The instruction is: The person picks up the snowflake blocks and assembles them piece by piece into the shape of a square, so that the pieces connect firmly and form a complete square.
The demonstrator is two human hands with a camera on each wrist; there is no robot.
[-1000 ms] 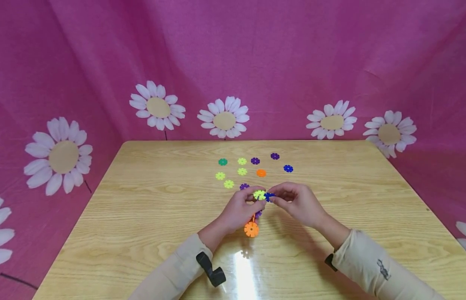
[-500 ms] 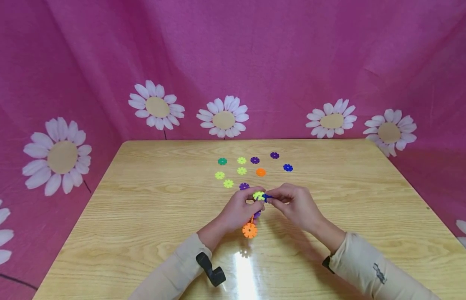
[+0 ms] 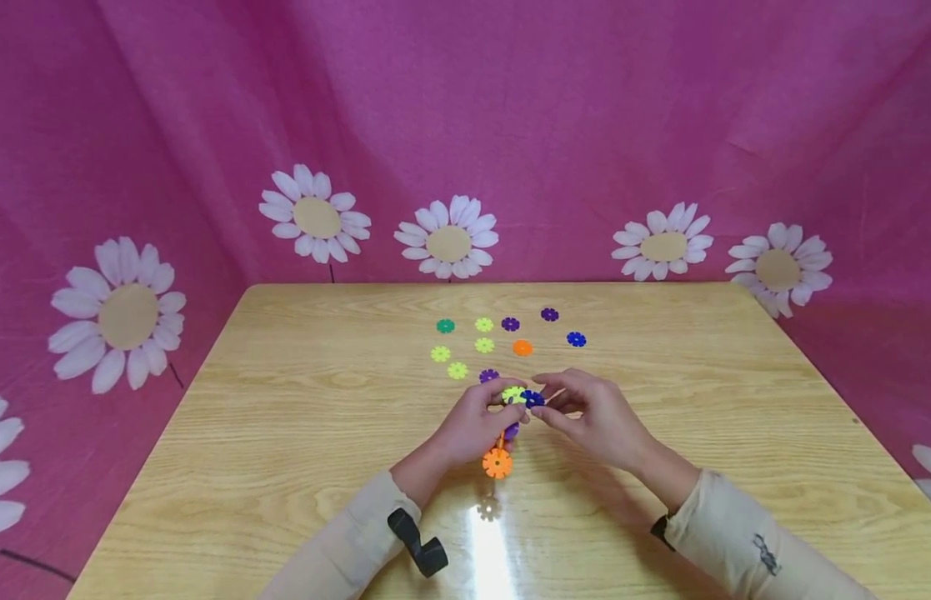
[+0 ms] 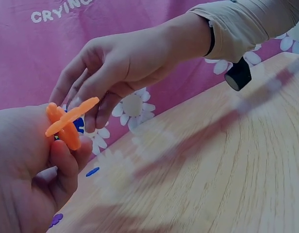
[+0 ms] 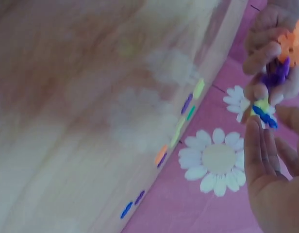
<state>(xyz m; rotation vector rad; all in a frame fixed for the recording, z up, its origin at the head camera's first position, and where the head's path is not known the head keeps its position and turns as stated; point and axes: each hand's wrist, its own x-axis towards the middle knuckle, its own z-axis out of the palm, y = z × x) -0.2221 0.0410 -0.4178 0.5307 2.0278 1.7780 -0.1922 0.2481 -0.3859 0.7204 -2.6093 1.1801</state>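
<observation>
My left hand grips a joined chain of notched plastic interlocking discs above the table. In it are a yellow-green disc, a purple disc and orange discs, which hang below the hand. A dark blue disc sits against the yellow-green one, at the right end. Next to this blue disc is my right hand, its fingers and thumb parted around it; the thumb tip is at or very near its edge. In the left wrist view the orange discs partly hide the blue disc.
Loose discs lie flat on the wooden table beyond the hands: a green one, an orange one, a blue one, several yellow-green and several purple. A pink flowered cloth hangs behind.
The blue disc has turned from nearly edge-on to showing its face beside the yellow-green disc. My right fingers have spread from their pinch on it. The left hand keeps its grip.
</observation>
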